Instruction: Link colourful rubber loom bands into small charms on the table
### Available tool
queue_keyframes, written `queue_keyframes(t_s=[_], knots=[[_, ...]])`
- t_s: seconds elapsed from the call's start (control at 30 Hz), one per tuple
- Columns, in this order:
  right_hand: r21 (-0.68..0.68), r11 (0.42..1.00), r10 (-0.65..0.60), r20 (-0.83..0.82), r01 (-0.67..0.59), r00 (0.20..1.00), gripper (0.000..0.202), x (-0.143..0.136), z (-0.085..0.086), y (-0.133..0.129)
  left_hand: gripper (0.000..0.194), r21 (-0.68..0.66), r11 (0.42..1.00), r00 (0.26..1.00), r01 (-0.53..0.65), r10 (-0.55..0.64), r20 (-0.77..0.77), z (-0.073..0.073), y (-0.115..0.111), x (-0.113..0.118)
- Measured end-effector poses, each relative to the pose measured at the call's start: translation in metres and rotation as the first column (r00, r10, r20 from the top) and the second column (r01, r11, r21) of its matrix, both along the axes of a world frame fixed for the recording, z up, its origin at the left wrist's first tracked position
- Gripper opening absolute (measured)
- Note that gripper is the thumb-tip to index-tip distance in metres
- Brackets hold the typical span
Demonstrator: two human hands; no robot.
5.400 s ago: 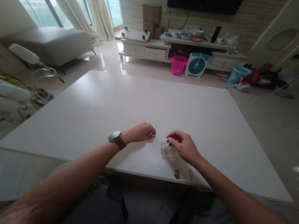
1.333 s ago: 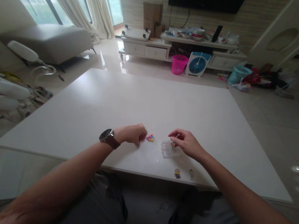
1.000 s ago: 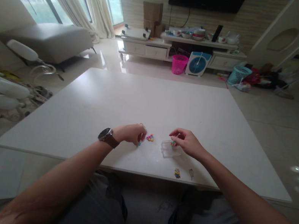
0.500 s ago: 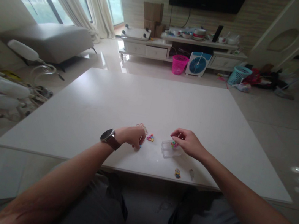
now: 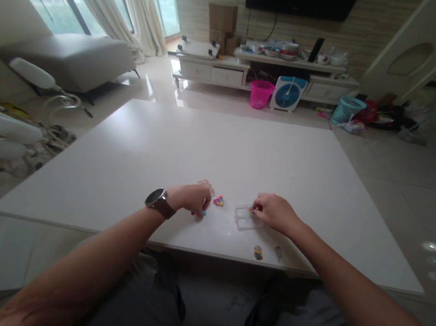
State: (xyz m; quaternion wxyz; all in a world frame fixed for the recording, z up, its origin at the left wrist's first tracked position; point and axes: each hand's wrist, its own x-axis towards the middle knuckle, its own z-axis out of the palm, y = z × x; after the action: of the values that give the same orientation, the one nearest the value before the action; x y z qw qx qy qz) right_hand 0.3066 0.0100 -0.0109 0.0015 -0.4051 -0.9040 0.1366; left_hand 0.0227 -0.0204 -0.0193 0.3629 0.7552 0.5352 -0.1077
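Note:
A clear plastic box [image 5: 247, 224] with compartments lies near the front of the white table [image 5: 220, 152]. Small colourful pieces [image 5: 250, 211] sit in its upper part. My right hand [image 5: 272, 211] is over that part, fingers pinched together; what they hold, if anything, is too small to name. My left hand [image 5: 193, 199], below a wristwatch, rests on the table with fingers closed beside a tiny blue piece [image 5: 204, 213]. Between the hands is a small pile of coloured pieces [image 5: 218, 201]. Pale rings [image 5: 206, 184] lie just behind my left hand.
A yellow and blue cartoon figure [image 5: 258, 253] and a small metallic item [image 5: 278, 253] lie near the table's front edge. Beyond the table stand a pink basket [image 5: 260, 94], a blue fan [image 5: 287, 93] and a low cabinet [image 5: 227, 76].
My right hand has lowered toward the box, and its fingers have closed over the colourful pieces. My left hand has hardly moved.

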Motion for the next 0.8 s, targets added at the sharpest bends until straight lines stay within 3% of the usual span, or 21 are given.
queue_keyframes(t_s=[0.6,0.8], knots=[[0.055,0.994,0.081,0.191,-0.093,0.978,0.02,-0.0067,0.0039,0.0034,0.013,-0.032,0.999,1.0,-0.027,0.026,-0.008,-0.0025,0.0003,0.0008],[0.068,0.991,0.098,0.17,-0.111,0.981,0.02,-0.0055,0.0014,0.0036,0.013,0.002,1.0,1.0,-0.027,0.027,-0.011,-0.0068,0.0005,0.0011]])
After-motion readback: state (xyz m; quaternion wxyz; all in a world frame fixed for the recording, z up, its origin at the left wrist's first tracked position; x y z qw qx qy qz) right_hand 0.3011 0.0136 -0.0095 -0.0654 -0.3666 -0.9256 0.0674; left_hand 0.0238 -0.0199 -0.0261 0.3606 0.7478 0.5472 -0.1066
